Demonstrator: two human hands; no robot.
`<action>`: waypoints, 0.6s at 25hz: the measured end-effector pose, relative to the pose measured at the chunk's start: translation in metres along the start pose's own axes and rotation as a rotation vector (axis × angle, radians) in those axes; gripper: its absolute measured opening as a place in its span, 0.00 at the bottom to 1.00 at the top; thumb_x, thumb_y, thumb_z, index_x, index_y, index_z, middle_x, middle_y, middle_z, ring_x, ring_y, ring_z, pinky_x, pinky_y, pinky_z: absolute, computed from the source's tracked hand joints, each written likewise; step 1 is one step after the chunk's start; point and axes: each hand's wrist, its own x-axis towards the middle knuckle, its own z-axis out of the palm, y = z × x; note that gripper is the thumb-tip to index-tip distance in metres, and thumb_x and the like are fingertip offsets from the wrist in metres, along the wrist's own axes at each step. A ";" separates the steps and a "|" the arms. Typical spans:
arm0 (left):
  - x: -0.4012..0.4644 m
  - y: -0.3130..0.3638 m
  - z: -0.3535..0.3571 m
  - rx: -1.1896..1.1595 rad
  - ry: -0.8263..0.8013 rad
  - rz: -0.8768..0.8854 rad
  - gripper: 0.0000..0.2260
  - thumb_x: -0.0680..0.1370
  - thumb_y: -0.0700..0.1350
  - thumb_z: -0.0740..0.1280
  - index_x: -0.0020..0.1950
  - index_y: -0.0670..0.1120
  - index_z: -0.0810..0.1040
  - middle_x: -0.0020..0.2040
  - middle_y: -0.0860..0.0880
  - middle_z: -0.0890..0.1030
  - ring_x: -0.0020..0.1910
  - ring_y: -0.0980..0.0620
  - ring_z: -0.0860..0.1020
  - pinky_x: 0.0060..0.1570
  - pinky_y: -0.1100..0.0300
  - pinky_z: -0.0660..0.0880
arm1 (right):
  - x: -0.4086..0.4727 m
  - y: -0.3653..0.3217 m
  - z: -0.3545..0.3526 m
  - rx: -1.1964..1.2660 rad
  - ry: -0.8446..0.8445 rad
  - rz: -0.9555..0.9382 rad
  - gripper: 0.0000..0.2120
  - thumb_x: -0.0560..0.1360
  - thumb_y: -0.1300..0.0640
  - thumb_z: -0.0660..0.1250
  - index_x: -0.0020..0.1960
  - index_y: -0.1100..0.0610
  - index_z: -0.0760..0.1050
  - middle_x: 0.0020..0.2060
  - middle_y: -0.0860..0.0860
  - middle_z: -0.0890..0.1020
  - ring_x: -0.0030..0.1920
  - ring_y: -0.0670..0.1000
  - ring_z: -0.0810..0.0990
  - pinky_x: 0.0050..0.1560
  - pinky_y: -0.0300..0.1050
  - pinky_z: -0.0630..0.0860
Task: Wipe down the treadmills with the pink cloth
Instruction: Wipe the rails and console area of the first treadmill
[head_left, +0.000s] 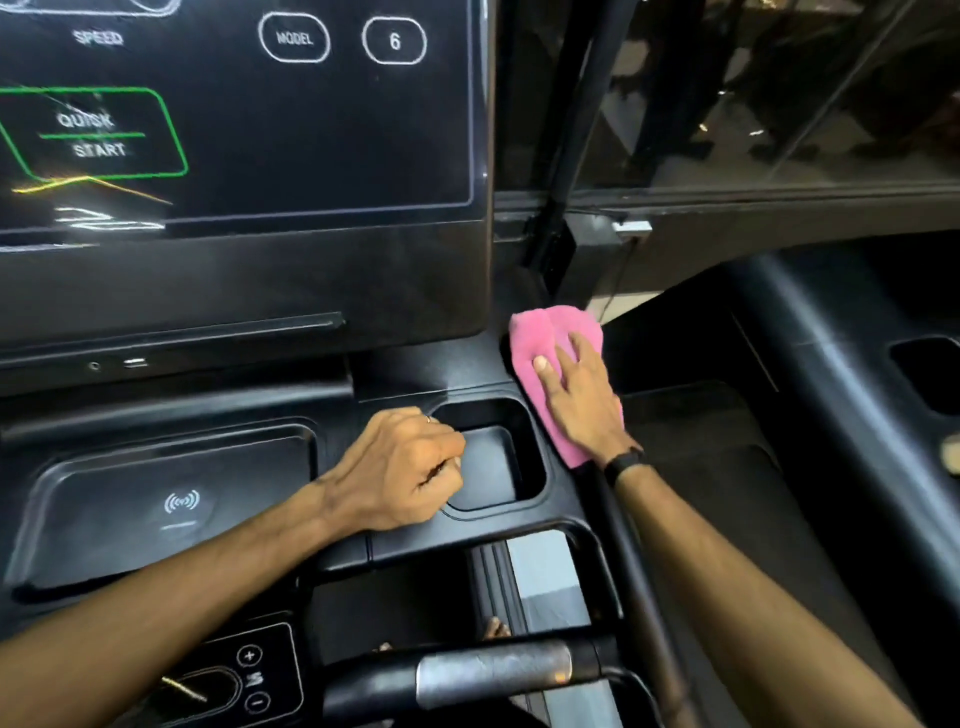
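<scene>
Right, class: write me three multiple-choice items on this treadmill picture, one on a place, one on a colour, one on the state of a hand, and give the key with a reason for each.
1. Where does the pink cloth lie?
A. On the console's right edge, beside the cup holder
B. On the wireless charging tray
C. Over the handlebar grip

2. What colour outlines the QUICK START button?
A. Red
B. Green
C. Blue

3. How is the right hand?
A. Clenched into an empty fist
B. Flat, fingers straight, pressing the cloth
C. Off the cloth, hanging in the air

Key: 1 A, the cloth sits right of the cup holder, below the screen's corner. 2 B, a green line rings the button. 3 B, the straight fingers lie on top of the cloth; the left hand is the curled one, holding nothing visible.
</scene>
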 end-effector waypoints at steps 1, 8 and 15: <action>0.004 0.004 0.003 -0.020 -0.008 0.017 0.09 0.71 0.42 0.60 0.31 0.44 0.69 0.27 0.51 0.71 0.27 0.48 0.68 0.32 0.52 0.68 | -0.020 0.006 -0.005 0.027 -0.008 0.038 0.24 0.85 0.45 0.54 0.78 0.52 0.64 0.79 0.57 0.58 0.78 0.58 0.58 0.76 0.53 0.57; 0.012 0.042 0.022 -0.133 -0.107 0.134 0.11 0.75 0.43 0.61 0.33 0.44 0.71 0.29 0.51 0.72 0.30 0.49 0.70 0.33 0.51 0.70 | -0.150 0.042 -0.016 0.223 -0.028 0.324 0.29 0.83 0.42 0.56 0.80 0.52 0.59 0.79 0.47 0.63 0.77 0.52 0.64 0.76 0.51 0.59; -0.008 0.056 0.024 -0.138 -0.294 0.230 0.11 0.75 0.48 0.59 0.38 0.47 0.77 0.34 0.52 0.79 0.34 0.53 0.75 0.35 0.61 0.64 | -0.259 0.030 -0.011 -0.167 0.022 0.132 0.28 0.81 0.36 0.49 0.79 0.42 0.58 0.78 0.49 0.62 0.77 0.49 0.61 0.74 0.52 0.62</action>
